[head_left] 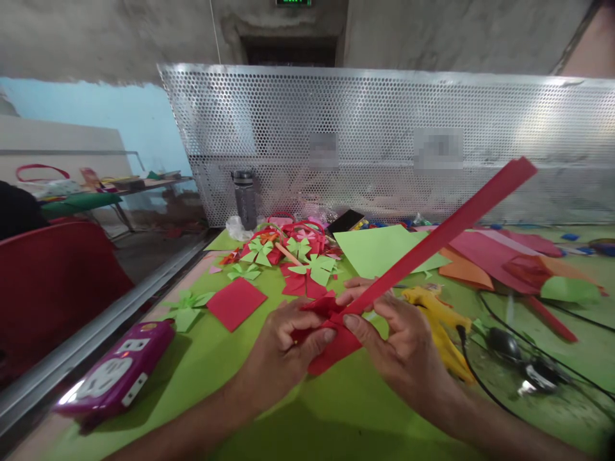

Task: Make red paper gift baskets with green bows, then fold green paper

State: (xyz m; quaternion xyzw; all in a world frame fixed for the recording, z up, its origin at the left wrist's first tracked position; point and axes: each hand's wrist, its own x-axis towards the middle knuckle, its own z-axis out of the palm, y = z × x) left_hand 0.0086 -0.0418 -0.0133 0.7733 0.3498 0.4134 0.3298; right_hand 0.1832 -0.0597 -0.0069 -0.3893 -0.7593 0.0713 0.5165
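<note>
the green worktop carried a perforated metal screen along its far edge. near its front edge, the left hand and right hand each pinched their grip shut on the red paper strip, rising toward the right.

I am looking at a craft workshop station. A green worktop is lying littered with cut paper: green paper bows are piling up just in front of a perforated metal screen, which is fencing the worktop's far edge. A yellow glue gun and a purple power strip are lying nearer than the screen.
</note>
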